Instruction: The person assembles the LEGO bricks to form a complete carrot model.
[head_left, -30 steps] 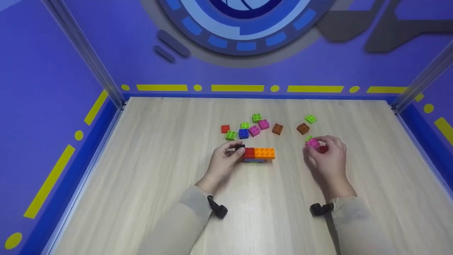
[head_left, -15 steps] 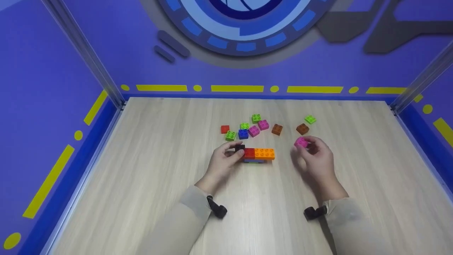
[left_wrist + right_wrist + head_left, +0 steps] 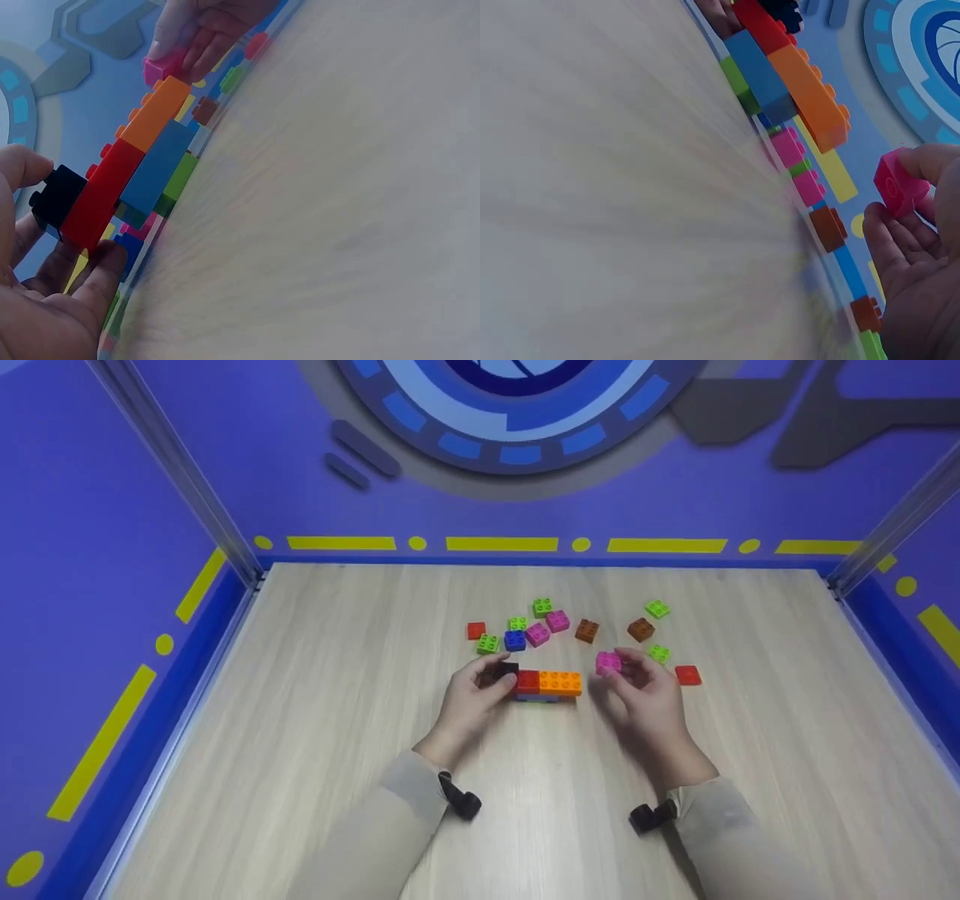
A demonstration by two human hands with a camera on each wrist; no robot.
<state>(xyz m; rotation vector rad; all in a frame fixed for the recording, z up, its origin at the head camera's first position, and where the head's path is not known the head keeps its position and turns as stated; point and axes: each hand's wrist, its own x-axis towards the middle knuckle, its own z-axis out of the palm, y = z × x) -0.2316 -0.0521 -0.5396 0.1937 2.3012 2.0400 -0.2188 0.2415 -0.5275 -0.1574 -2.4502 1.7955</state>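
Observation:
My left hand (image 3: 466,699) grips the left end of a toy-brick build in the middle of the table. A black brick (image 3: 60,196) sits at that end, on a red brick (image 3: 103,191). Beside the red one is an orange brick (image 3: 560,682). Underneath are a blue brick (image 3: 158,166) and a green brick (image 3: 178,182). My right hand (image 3: 651,703) pinches a pink brick (image 3: 607,662) between thumb and fingers. It is held up just right of the orange end, apart from it, studs upward in the head view.
Behind the build lie loose bricks: red (image 3: 476,630), blue (image 3: 514,640), pink (image 3: 557,620), brown (image 3: 587,631) and several green. A second brown brick (image 3: 640,629), green bricks and a flat red piece (image 3: 688,675) lie at right. Blue panels (image 3: 405,510) enclose the table.
My right hand has moved left with the pink brick, toward the build, uncovering the flat red piece and a green brick. My left hand and the build have stayed in place.

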